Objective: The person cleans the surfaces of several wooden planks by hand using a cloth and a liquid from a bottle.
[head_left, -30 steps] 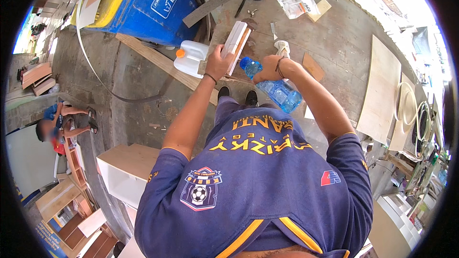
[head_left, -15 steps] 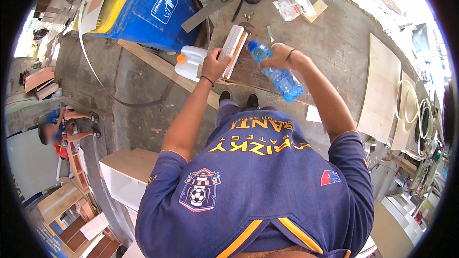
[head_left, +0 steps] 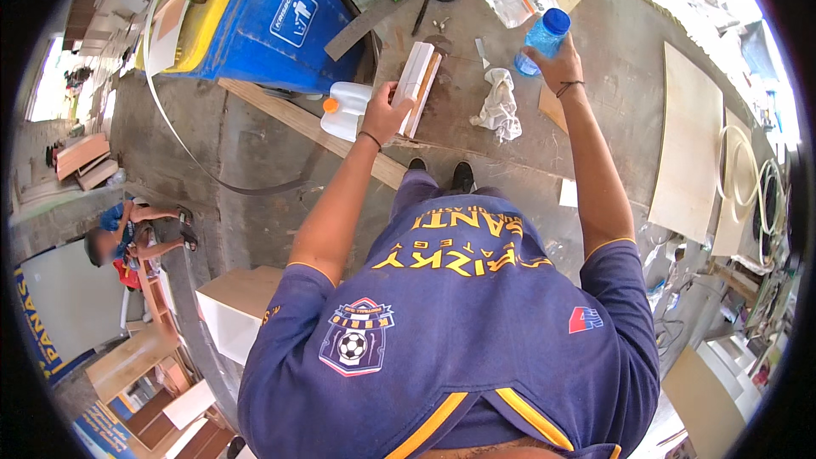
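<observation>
Gripping both objects, one per hand. Blue bottle (head_left: 534, 49): above the middle of the bench (head_left: 616, 76), back from its near edge; long axis close to vertical, cap up, leaning slightly toward the far right corner as seen. Contact of its base with the bench: cannot tell. Right hand (head_left: 561, 66): partly closed, thumb and fingers around the bottle's side below the cap.

White-and-brown strip stack (head_left: 414, 72): at the left end of the bench, lower end by the near edge; long axis runs away from the person, far end slanting slightly right. Left hand (head_left: 388, 110): fingers bent, thumb and fingers clasping the stack's near part from its left side.

Crumpled white cloth (head_left: 499, 106): near the near edge, between stack and bottle. Narrow flat blade (head_left: 482, 52): just beyond the cloth.
</observation>
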A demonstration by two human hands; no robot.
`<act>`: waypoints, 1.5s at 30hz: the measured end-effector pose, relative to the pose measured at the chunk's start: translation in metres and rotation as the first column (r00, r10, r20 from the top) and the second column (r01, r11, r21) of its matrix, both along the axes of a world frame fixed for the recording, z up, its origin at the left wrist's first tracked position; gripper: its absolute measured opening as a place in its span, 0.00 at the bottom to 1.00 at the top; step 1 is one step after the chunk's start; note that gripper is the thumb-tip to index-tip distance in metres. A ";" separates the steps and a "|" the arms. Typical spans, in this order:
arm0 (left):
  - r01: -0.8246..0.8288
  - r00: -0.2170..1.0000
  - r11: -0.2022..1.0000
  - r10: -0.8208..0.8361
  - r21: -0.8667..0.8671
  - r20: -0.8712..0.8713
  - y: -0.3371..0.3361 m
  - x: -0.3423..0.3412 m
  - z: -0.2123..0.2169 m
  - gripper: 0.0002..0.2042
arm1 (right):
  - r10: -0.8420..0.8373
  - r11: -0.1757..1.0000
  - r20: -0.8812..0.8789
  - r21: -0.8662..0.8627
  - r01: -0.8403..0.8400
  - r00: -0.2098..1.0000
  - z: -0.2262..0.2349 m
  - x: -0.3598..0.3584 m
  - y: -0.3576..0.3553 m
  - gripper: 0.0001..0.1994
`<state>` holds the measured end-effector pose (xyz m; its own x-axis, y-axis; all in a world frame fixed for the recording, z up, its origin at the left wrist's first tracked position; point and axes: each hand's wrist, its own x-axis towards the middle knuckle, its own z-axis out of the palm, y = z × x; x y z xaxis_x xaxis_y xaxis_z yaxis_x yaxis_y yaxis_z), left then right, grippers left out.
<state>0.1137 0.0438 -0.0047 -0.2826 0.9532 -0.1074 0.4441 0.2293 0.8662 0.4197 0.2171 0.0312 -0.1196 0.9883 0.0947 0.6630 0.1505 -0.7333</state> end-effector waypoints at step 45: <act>0.308 0.949 0.950 -0.304 0.038 -0.086 0.042 -0.012 -0.026 0.22 | -0.056 0.994 0.093 0.102 0.047 0.994 -0.077 -0.180 -0.112 0.08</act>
<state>0.1022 0.0857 -0.0304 0.0183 0.9988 -0.0460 0.5525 0.0283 0.8331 0.2394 0.1056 -0.0458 -0.0819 0.9796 0.1834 0.7379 0.1833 -0.6495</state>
